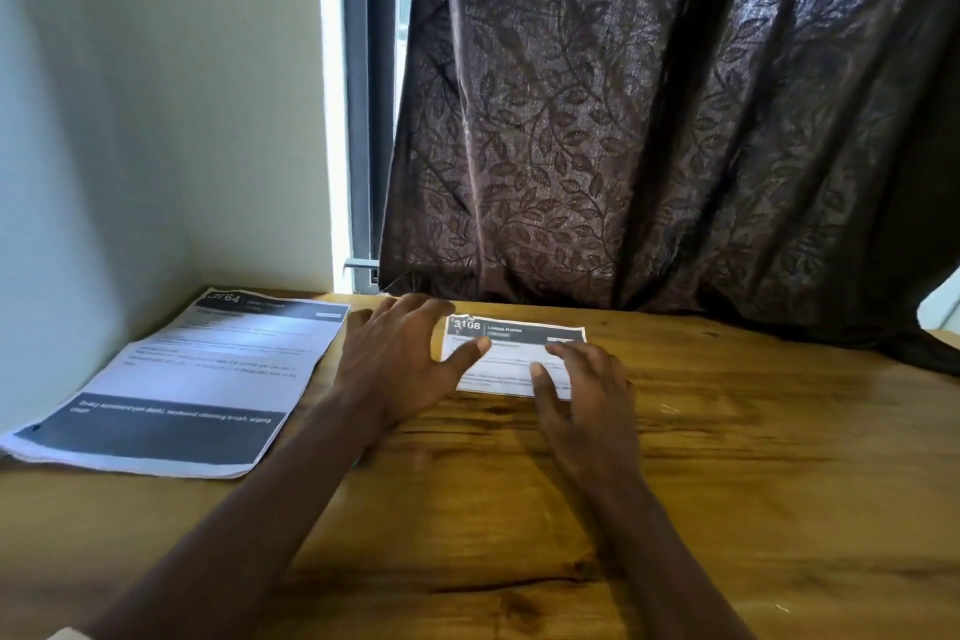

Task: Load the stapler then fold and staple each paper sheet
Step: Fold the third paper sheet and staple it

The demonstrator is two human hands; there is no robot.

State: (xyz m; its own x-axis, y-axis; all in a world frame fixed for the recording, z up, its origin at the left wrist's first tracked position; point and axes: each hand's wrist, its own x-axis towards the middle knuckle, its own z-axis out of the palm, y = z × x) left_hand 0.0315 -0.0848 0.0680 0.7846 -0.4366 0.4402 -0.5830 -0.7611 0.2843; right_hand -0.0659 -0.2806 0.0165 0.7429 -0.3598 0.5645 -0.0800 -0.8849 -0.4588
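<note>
A folded printed sheet (514, 353) with a dark header reading 3108 lies flat on the wooden table (753, 457), near the far edge. My left hand (400, 359) rests beside its left end with fingers spread and the thumb lying on the paper. My right hand (587, 395) lies flat on the sheet's near right part, fingers apart. A stack of unfolded printed sheets (171, 385) sits at the table's left. No stapler is in view.
A dark brown leaf-patterned curtain (675, 120) hangs behind the table and drapes onto its far right edge. A pale wall (130, 120) closes the left side, with a window frame (363, 120) in the gap.
</note>
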